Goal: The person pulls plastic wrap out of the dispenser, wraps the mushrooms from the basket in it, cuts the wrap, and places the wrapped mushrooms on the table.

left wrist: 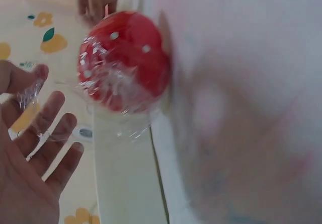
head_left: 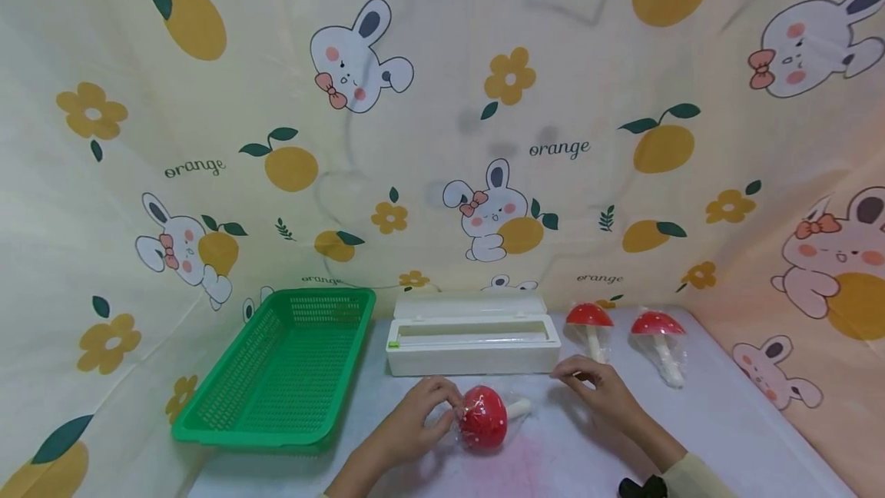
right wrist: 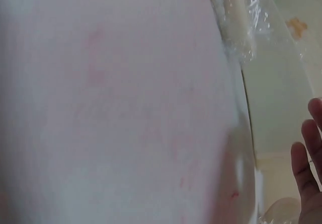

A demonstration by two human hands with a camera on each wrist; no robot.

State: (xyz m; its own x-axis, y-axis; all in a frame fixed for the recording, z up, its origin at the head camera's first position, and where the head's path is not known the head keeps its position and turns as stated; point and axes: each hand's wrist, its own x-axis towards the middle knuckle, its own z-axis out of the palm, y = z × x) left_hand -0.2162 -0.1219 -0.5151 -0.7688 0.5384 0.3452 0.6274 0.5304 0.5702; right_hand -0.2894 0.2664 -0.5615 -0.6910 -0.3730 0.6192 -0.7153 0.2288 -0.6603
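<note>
A toy mushroom [head_left: 483,419] with a red, white-dotted cap lies on its side on the white tabletop, its pale stem [head_left: 518,408] toward the right. Clear plastic film [left wrist: 118,83] wraps it, crinkled over the cap. Close by the cap is my left hand [head_left: 418,421], thumb and fingers spread apart, with wisps of film on the fingers [left wrist: 64,126]. My right hand [head_left: 600,389] hovers beyond the stem end, near the front right corner of a white film dispenser [head_left: 477,360]. In the right wrist view its fingers [right wrist: 303,168] look extended, and film spreads from the stem toward them.
The dispenser's lid [head_left: 470,304] is raised at the back. A green plastic basket [head_left: 276,375] stands on the left. Two film-wrapped mushrooms, one nearer [head_left: 589,315] and one farther right [head_left: 657,323], lie at the back right. A patterned cloth [head_left: 429,129] hangs behind the table.
</note>
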